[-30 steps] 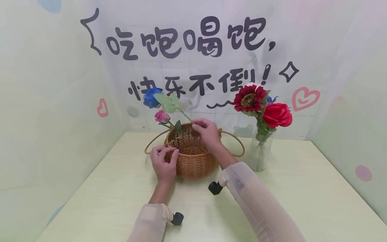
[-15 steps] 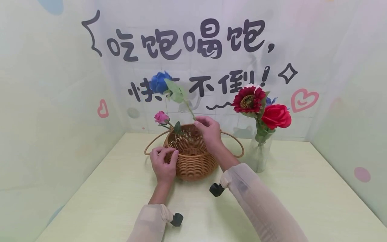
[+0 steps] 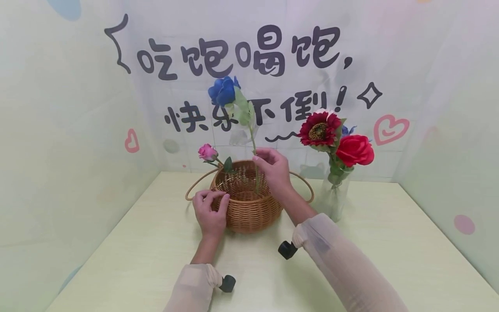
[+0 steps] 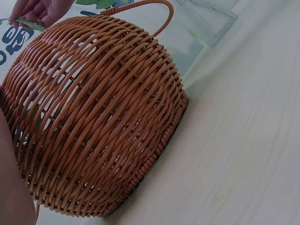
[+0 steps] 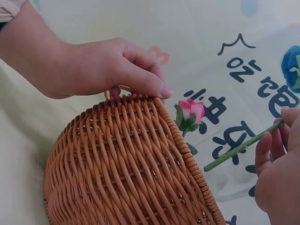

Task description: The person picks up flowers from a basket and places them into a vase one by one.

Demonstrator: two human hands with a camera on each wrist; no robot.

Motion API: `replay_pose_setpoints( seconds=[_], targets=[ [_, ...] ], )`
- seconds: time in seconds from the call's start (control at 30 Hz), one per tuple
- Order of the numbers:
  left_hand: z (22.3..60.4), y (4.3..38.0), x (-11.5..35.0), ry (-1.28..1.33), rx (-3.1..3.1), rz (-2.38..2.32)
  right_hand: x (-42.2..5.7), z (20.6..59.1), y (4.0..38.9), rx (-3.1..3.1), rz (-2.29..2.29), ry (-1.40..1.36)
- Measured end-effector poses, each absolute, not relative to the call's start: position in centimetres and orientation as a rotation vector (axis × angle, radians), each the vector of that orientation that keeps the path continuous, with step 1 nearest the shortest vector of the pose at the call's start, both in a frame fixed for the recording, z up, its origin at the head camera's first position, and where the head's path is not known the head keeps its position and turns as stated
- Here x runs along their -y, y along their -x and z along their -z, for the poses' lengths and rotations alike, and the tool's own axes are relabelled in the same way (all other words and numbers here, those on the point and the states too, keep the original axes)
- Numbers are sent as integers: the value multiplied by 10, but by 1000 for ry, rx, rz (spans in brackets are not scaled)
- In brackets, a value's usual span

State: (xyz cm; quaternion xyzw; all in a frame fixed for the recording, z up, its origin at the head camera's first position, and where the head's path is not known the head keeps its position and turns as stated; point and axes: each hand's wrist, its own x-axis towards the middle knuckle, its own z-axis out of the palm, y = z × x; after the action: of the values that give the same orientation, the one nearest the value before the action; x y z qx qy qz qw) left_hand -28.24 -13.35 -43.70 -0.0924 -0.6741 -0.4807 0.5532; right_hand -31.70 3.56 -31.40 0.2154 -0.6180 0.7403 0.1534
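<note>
Head view, basket: round woven wicker basket at the centre of the frame, upright on the pale, faintly grained desk, looped handles folded outward.
Left hand: left hand grips the basket's rim at its lower left, thumb near the curled fingers.
Blue flower: soft-petalled blue flower in the upper middle, its thin green stem pinched between the right hand's thumb and fingers, nearly upright over the basket's opening.
Pink rose: small, tight pink rose leaning out past the basket's upper-left rim.
Vase: clear cylindrical vase right of centre, holding red blooms.
Left wrist view, weave: glossy brown strands bulge across the left half; the left hand's fingers cannot be made out.
Right wrist view, stem: knobbly, its bare end just beside the coiled rim.
</note>
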Motion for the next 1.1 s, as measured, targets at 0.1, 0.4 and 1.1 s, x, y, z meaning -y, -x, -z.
replay_pose_setpoints(
  seconds=[0.1, 0.4, 1.1],
  targets=[
    [437, 282, 134, 215, 1595, 1132, -39, 316, 313, 1770, -2118, -646],
    [437, 282, 134, 215, 1595, 1122, -53, 321, 301, 1743, -2154, -671],
    [437, 283, 132, 220, 1564, 1136, -102, 337, 286, 1720, -2066, -673]
  ],
)
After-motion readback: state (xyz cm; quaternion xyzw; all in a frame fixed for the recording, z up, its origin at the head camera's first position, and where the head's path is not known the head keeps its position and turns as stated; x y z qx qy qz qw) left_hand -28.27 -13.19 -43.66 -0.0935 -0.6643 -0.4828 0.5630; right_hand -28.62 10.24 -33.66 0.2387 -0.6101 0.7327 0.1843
